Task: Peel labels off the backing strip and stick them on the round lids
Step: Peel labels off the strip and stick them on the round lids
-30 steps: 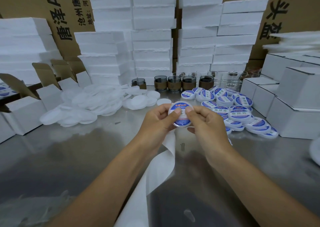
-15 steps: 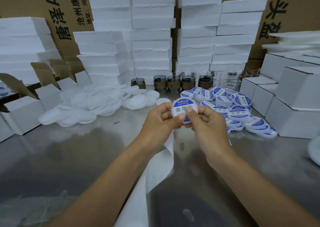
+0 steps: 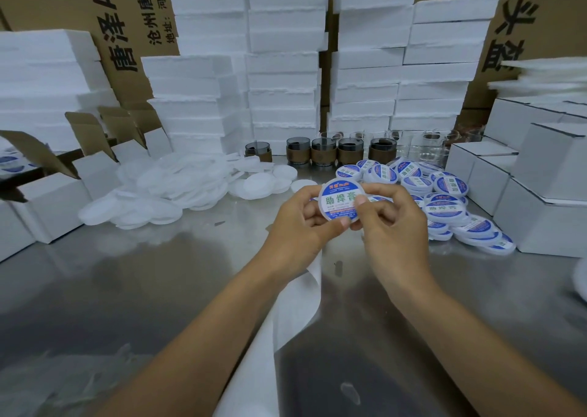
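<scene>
Lid [image 3: 341, 207] first: round and white-rimmed, with its blue-and-white label [image 3: 336, 199] facing the camera, it is pinched between both hands above the steel table [image 3: 158, 289]. Being round, it has no long axis; the printed line runs left to right across it. Left hand [image 3: 298, 226] holds it from the left, fingers curled behind and thumb tip at the lower rim. Right hand [image 3: 390, 222] grips from the right, thumb pressed on the label's right edge, fingers curled behind. Neither hand is nearer, since both touch the lid. The label looks to be on and getting rubbed flat. The next move probably goes rightward, as the labelled lids [image 3: 444, 200] lie just beyond the right fingers. Blank lids [image 3: 178, 191] lie well off past the left fingers. Backing strip [image 3: 286, 337] trails from beneath the left wrist toward the person.
</scene>
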`<action>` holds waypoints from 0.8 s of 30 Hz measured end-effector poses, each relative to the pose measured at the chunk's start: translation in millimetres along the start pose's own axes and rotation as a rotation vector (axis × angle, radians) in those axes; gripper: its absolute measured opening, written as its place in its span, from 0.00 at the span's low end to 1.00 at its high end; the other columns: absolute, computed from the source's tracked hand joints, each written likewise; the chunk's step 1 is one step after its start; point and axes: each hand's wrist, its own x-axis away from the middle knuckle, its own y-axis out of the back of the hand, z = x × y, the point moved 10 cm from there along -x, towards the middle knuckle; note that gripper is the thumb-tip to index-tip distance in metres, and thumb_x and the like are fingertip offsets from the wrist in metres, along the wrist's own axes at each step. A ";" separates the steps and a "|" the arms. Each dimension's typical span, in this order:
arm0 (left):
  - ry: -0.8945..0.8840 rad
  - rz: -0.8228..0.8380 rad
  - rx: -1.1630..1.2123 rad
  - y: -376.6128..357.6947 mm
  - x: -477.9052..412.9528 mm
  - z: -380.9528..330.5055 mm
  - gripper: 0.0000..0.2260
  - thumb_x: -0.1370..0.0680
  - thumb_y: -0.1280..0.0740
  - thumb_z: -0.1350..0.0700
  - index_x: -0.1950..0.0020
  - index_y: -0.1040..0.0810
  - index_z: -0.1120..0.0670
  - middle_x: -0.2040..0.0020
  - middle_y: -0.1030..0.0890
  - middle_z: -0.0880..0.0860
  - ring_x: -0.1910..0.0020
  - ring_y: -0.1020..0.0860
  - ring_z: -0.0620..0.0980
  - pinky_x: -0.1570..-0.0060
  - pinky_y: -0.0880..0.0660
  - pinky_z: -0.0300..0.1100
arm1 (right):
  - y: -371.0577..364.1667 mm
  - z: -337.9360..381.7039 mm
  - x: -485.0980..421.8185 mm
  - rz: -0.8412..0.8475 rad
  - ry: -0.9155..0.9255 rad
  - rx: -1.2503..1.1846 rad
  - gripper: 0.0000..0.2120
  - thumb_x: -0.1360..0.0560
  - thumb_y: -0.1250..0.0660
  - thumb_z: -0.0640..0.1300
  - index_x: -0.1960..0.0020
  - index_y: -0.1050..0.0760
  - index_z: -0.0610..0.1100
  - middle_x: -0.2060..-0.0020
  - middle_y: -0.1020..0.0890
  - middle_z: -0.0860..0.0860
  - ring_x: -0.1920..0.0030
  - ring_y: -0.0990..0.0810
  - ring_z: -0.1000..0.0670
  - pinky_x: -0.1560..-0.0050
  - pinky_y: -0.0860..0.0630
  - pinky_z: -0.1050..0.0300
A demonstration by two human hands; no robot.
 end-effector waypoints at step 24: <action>0.002 -0.087 0.025 11.6 -3.8 0.0 0.08 0.24 0.33 0.63 0.47 0.24 0.53 0.59 0.16 0.51 0.63 0.18 0.45 0.53 0.22 0.40 | -5.2 -8.1 -10.4 0.143 -0.018 0.041 0.18 0.26 0.33 0.36 0.50 0.27 0.60 0.72 0.19 0.55 0.68 0.19 0.57 0.68 0.28 0.71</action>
